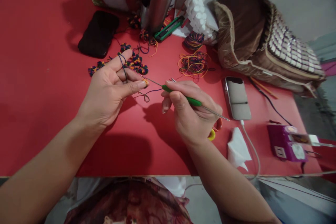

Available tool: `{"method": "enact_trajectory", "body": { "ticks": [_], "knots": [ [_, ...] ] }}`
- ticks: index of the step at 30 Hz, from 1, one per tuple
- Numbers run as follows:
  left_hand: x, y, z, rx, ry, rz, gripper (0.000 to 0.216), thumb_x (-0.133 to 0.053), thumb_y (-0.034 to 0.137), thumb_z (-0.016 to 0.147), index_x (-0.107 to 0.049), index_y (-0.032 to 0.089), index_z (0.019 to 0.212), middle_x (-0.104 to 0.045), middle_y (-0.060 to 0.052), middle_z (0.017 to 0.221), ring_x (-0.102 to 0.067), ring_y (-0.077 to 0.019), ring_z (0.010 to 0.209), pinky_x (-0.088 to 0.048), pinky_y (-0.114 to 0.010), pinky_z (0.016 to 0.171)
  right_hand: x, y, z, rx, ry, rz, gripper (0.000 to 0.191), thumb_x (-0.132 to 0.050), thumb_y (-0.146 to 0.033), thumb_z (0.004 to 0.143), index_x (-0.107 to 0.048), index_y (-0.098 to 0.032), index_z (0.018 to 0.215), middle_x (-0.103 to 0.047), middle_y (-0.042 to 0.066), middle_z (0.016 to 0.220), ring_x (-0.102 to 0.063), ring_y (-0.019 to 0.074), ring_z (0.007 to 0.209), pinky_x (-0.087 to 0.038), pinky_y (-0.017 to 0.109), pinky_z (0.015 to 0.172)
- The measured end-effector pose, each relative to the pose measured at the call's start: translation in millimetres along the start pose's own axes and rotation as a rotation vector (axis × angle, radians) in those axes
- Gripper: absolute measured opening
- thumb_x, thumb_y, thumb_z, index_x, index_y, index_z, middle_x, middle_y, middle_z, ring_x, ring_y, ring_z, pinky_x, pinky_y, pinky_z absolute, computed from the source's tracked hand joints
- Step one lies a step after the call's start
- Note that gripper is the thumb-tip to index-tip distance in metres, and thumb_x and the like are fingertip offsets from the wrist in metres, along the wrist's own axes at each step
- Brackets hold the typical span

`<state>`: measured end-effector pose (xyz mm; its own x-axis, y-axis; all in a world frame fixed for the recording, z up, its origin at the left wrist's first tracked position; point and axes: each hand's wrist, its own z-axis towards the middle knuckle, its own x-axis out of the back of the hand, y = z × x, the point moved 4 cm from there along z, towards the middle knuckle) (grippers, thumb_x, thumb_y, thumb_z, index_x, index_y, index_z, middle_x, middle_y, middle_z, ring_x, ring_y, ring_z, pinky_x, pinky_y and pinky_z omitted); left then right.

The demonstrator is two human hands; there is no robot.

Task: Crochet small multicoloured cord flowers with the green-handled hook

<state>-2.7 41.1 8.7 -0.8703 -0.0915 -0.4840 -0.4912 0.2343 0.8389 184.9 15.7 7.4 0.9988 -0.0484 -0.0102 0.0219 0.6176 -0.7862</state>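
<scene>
My left hand [107, 87] pinches a small yellow-and-dark crochet piece [146, 83] between thumb and fingertips. Dark yarn [124, 64] loops around its raised index finger. In my right hand [194, 108] is a crochet hook with a green grip [193, 100], its thin metal tip reaching to the crochet piece. A loose curl of dark yarn hangs just below the piece. Behind my left hand lie several small multicoloured crocheted pieces [138, 61]. A loose tangle of multicoloured yarn [194, 64] rests beyond my right hand, with a wound yarn bundle [193, 40] behind it.
On the red table [39, 112], a black phone [99, 34] lies at the back left. A green cutter [169, 28] is beside a metal cylinder [164, 0]. Rightward are a charging phone [237, 98], a white tissue [238, 148], a purple power box [286, 143] and a brown bag [244, 31]. Yellow-and-red scissor handles [212, 134] show partly behind my right wrist.
</scene>
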Motion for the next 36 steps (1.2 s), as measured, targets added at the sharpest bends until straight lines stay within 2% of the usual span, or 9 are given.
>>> {"method": "enact_trajectory", "body": {
  "ticks": [7, 13, 23, 29, 33, 36],
  "knots": [
    [2.4, 1.8, 0.9, 0.007, -0.003, 0.024, 0.066, -0.098, 0.0, 0.07, -0.076, 0.027, 0.125, -0.074, 0.007, 0.075, -0.075, -0.018, 0.081, -0.065, -0.032, 0.083, 0.4, 1.1, -1.2, -0.016, 0.015, -0.034, 0.016, -0.085, -0.032, 0.105, -0.093, -0.034, 0.119, -0.085, 0.0, 0.087, -0.07, 0.0115, 0.056, -0.065, 0.031, 0.061],
    [5.1, 3.6, 0.5, 0.007, -0.003, 0.041, 0.065, -0.098, 0.0, 0.073, -0.077, 0.024, 0.13, -0.074, 0.006, 0.077, -0.077, -0.0203, 0.089, -0.064, -0.034, 0.089, 1.2, 0.4, -1.0, -0.016, 0.006, -0.042, 0.016, -0.084, -0.033, 0.106, -0.093, -0.034, 0.119, -0.085, 0.0, 0.088, -0.071, 0.0112, 0.057, -0.066, 0.032, 0.062],
    [7.8, 11.4, 1.2, -0.047, -0.114, 0.083, 0.063, -0.097, 0.003, 0.069, -0.085, 0.028, 0.126, -0.073, 0.004, 0.081, -0.066, -0.016, 0.073, -0.061, -0.029, 0.075, 3.0, -5.0, 1.8, -0.019, -0.044, -0.046, 0.013, -0.086, -0.03, 0.105, -0.093, -0.031, 0.116, -0.083, -0.001, 0.083, -0.071, 0.0108, 0.055, -0.065, 0.031, 0.061],
    [12.6, 15.5, 4.3, -0.046, -0.132, 0.103, 0.056, -0.094, 0.004, 0.068, -0.091, 0.025, 0.119, -0.074, 0.002, 0.08, -0.064, -0.0146, 0.074, -0.06, -0.028, 0.073, 5.3, -6.8, 4.8, -0.036, -0.08, -0.075, 0.013, -0.086, -0.033, 0.104, -0.093, -0.033, 0.115, -0.085, -0.001, 0.082, -0.07, 0.0119, 0.054, -0.065, 0.031, 0.06],
    [15.8, 16.5, 8.2, -0.065, -0.192, 0.101, 0.055, -0.095, 0.006, 0.067, -0.092, 0.022, 0.12, -0.075, 0.001, 0.076, -0.064, -0.0141, 0.071, -0.058, -0.026, 0.07, 12.2, -2.6, 7.8, -0.11, 0.007, -0.033, 0.013, -0.086, -0.043, 0.104, -0.094, -0.035, 0.11, -0.086, -0.001, 0.084, -0.064, 0.0098, 0.048, -0.058, 0.028, 0.048],
    [15.5, 12.9, 8.3, -0.048, -0.184, 0.094, 0.056, -0.095, 0.003, 0.066, -0.091, 0.022, 0.119, -0.078, 0.001, 0.076, -0.067, -0.0134, 0.07, -0.058, -0.025, 0.071, 14.4, -0.4, 8.0, -0.148, 0.033, 0.013, 0.013, -0.087, -0.046, 0.104, -0.094, -0.036, 0.108, -0.088, -0.002, 0.087, -0.062, 0.0086, 0.046, -0.055, 0.026, 0.044]
  ]
}}
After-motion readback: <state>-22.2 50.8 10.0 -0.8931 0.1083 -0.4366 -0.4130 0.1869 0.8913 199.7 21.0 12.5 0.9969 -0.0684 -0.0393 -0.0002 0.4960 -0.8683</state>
